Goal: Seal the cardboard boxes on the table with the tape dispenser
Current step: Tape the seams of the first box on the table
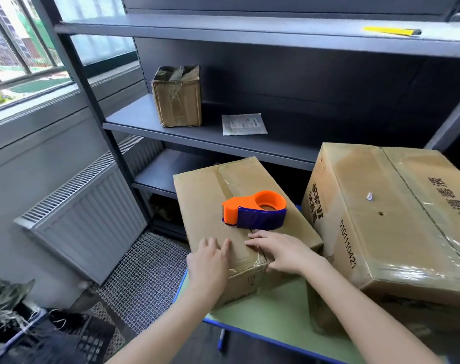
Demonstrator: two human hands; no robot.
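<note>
- Left grip (210, 261) lies flat with straight fingers on the near end of a small brown cardboard box (223, 185). The right grip (279, 254) rests beside it, fingers spread over the box's taped centre seam. Neither grip is closed on anything.
- Just beyond the right grip's fingertips sits an orange plastic tape dispenser with a dark blue hand band (255, 212). It rests on the same box top, its toothed cutter pointing away to the left, clear of both grips.
- Beneath both grips, the box stands on a green table with a blue edge (263, 319). To the right of the right grip a larger brown carton printed with black characters (394, 219) sits tilted, with glossy tape along its edges.
- The dispenser looks light and rigid. The likely hold is round the blue band, palm over the roll and fingers kept off the serrated blade.
- The cardboard seems stiff at the edges, but the flaps would probably give along the seam. The clear tape at the near edge is already wrinkled.
- The small box may slide under a pull, so one grip would probably need to press down while the other draws the tape.
</note>
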